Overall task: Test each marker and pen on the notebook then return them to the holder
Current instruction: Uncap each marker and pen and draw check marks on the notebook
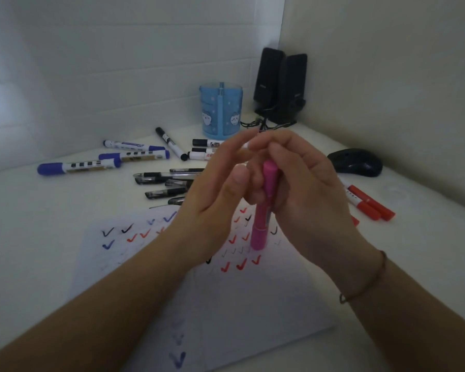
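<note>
My right hand [301,194] grips a pink marker [262,218] upright above the notebook page [226,299], which carries several black, blue and red ticks. My left hand [212,191] is raised beside it, fingers loosely extended, fingertips near the marker's top end; whether it pinches something small there is blurred. The blue holder [220,111] stands at the back of the desk with one pen in it. Blue markers [75,166], black-capped markers [169,143] and several black pens [164,181] lie on the desk behind my left hand. Red markers [368,202] lie to the right.
Two black speakers [279,84] with cables stand in the back corner next to the holder. A black computer mouse [356,162] lies at the right near the wall. Walls close the desk at the back and right.
</note>
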Demonstrator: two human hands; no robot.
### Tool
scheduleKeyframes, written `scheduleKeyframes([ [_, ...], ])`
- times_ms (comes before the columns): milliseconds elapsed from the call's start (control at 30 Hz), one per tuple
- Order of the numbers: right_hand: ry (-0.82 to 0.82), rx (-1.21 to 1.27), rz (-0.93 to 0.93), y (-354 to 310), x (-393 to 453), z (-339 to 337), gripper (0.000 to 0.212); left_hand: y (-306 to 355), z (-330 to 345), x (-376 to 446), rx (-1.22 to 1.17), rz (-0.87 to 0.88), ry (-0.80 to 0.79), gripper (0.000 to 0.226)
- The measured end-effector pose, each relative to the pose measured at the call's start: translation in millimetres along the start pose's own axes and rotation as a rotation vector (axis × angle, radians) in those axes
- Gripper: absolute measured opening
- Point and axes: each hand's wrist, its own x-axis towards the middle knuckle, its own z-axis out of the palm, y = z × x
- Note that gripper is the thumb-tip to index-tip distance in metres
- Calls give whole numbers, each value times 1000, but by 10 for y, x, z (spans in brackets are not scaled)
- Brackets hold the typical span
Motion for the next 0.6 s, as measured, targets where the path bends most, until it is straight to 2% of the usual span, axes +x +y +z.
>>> scheduleKeyframes([
  [67,51,-1,6,2,-5,74,26,37,56,9,-94,-41,-8,53],
  [133,79,23,67,-16,13,126,33,59,97,31,-246,-161,-3,43],
  [300,87,-38,307,34,127,192,54,156,133,117,-465,-427,40,52],
  [400,179,-108,375,67,165,239,64,176,181,156,-467,-531,84,66],
  [500,293,-200,357,99,175,211,66,144,253,176,-346,-516,141,61],
  [600,285,-215,340,85,163,183,57,117,302,174,-302,-465,139,64],
])
